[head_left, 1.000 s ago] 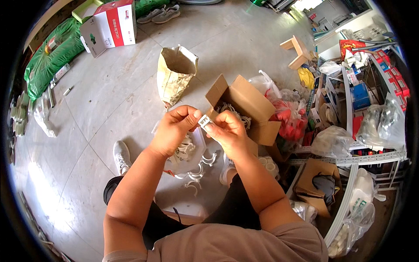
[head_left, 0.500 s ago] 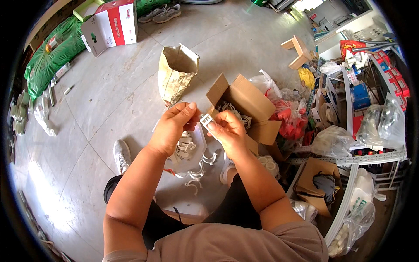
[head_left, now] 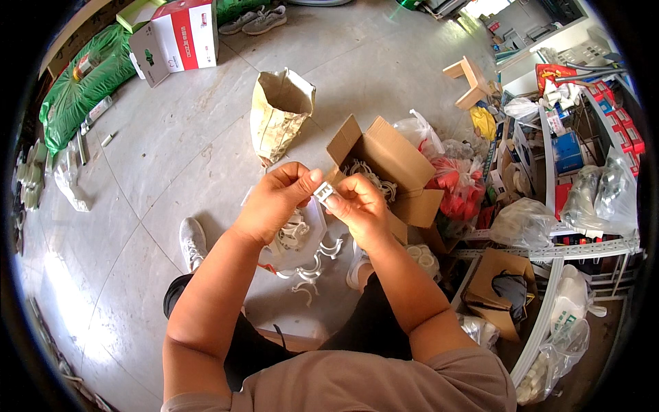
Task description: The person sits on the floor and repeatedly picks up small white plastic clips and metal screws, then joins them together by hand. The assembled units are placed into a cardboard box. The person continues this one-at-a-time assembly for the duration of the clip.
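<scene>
Between the thumb and fingers of my right hand [head_left: 362,206] is a small white plastic piece [head_left: 324,192] with rectangular openings in its end. My left hand [head_left: 278,196] is closed in a pinch, its thumb tip right at the end of that piece; what its fingers hold, if anything, is hidden. Below the hands is a pale container [head_left: 317,230] with white curved plastic clips [head_left: 294,233] in it. More half-ring clips [head_left: 309,270] lie near its front edge. An open cardboard box [head_left: 401,168] beyond my right hand holds more such clips.
A tan sack [head_left: 278,120] stands open ahead. Plastic bags, one with red parts [head_left: 458,196], crowd the right beside metal shelving [head_left: 542,253]. A small wooden stool [head_left: 469,82] stands far right. Green bags [head_left: 89,82] and a red-white carton [head_left: 182,41] lie far left.
My left hand has moved slightly right, bringing its thumb up to the end of the white plastic piece. My right hand has stayed nearly in place, holding it.
</scene>
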Tool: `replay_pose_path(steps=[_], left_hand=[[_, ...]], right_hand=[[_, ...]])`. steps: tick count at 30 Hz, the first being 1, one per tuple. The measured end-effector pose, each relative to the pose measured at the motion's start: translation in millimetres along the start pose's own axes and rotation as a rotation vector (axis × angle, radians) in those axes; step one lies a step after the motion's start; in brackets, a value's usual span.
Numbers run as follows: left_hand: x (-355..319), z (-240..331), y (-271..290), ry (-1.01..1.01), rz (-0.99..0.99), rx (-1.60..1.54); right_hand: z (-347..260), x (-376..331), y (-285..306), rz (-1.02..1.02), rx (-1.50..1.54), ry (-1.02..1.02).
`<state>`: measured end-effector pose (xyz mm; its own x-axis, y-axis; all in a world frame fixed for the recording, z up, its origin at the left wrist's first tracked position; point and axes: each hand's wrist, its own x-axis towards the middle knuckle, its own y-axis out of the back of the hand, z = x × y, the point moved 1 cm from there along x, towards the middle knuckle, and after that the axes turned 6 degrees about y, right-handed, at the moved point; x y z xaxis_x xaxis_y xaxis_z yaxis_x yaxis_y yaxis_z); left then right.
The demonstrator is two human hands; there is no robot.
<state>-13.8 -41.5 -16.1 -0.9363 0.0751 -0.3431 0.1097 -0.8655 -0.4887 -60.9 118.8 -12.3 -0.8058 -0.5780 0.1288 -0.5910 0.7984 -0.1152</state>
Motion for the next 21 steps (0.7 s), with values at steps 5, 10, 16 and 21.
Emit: replay_pose_path(steps=[5, 10, 16, 21], left_hand=[[0.4, 10.7, -17.4, -0.114, -0.027, -0.089], [8.2, 6.7, -10.9, -0.085, 0.0, -0.063], [-1.6, 11.5, -0.3, -0.284, -0.159, -0.105], [5.4, -8.2, -1.6, -0.222, -0.082, -0.011]], right_hand=[[0.8, 0.9, 8.4, 0.02, 0.033, 0.006], [-1.6, 7.5, 7.3, 0.038, 0.043, -0.019], [4.5, 5.6, 6.3, 0.074, 0.006, 0.005], [2.7, -4.9, 4.4, 0.092, -0.184, 0.032]])
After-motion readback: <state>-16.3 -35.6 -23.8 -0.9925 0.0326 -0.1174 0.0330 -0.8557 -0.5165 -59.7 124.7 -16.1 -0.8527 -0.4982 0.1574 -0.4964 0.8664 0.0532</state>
